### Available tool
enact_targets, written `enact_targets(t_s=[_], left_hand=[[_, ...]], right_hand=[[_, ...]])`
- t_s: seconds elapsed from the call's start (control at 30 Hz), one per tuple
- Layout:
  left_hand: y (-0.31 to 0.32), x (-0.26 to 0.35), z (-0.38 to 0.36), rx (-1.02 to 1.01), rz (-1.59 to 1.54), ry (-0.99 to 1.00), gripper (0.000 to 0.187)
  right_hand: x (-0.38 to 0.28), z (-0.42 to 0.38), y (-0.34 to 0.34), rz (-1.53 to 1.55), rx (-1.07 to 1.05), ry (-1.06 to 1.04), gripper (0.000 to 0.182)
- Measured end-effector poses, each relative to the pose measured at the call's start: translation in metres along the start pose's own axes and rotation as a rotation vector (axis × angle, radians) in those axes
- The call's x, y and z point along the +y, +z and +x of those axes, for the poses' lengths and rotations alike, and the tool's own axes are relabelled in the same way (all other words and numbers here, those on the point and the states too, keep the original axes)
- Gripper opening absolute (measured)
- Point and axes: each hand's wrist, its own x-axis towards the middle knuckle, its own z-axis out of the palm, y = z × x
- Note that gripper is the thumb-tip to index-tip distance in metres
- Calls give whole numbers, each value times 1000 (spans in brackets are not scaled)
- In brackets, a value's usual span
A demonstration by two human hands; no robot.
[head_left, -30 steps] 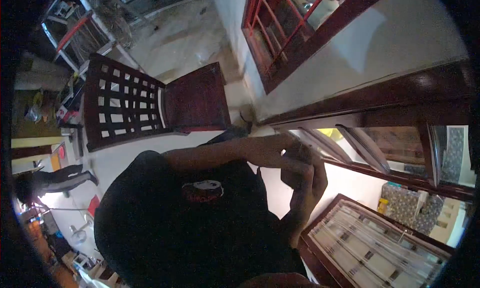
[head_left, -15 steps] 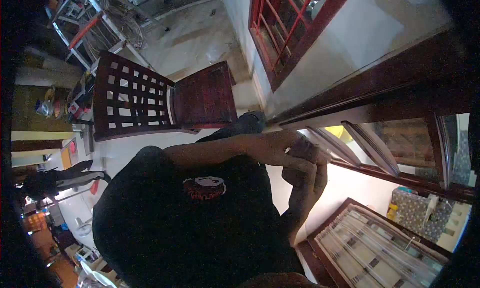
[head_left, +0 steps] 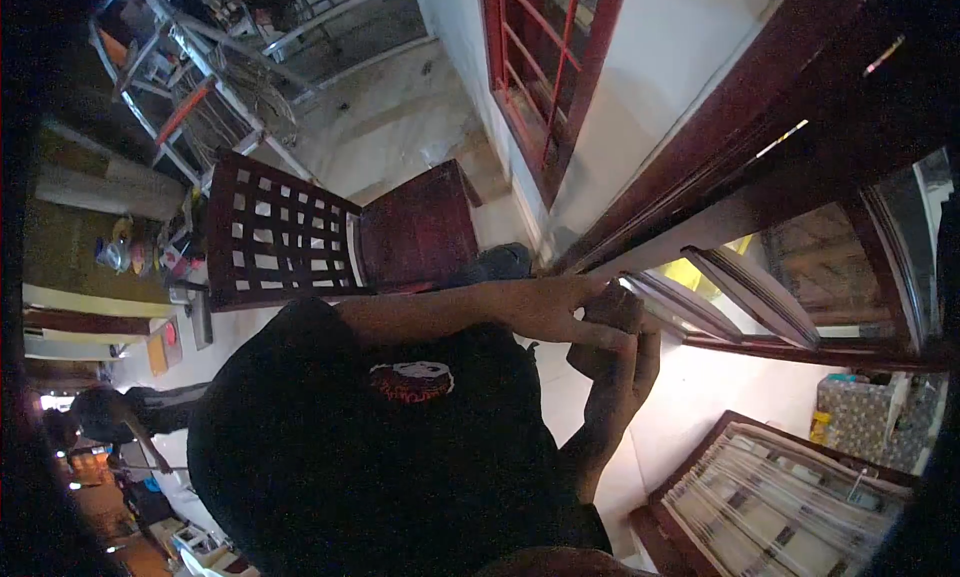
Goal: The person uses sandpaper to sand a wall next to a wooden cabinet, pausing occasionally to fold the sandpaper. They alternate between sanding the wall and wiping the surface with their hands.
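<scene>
My left hand [head_left: 565, 312] reaches across in front of my black shirt [head_left: 400, 457] and meets my right hand [head_left: 630, 367]. The fingers of both hands are bent and pressed together at about chest height. A small dark patch shows between them, too dim to tell whether it is a held thing or folded fingers. Just beyond the hands stands a dark wooden window frame [head_left: 770, 352] with tilted panes.
A dark wooden chair [head_left: 420, 227] with a lattice back stands beyond my left arm. A metal ladder [head_left: 205, 67] is at the upper left. A red barred window [head_left: 535, 67] is set in the wall. Another person [head_left: 110, 412] is at the far left.
My hands stay together in nearly the same pose. The view has shifted a little, so the chair and window frames sit lower. The person at the far left has changed posture.
</scene>
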Motion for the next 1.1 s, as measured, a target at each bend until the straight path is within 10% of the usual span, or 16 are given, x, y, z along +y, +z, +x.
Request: enact_targets(t_s=[1.1], left_hand=[[0, -9, 51, -160, 139, -56, 61]], right_hand=[[4, 13, -22, 70, 192, 58, 36]])
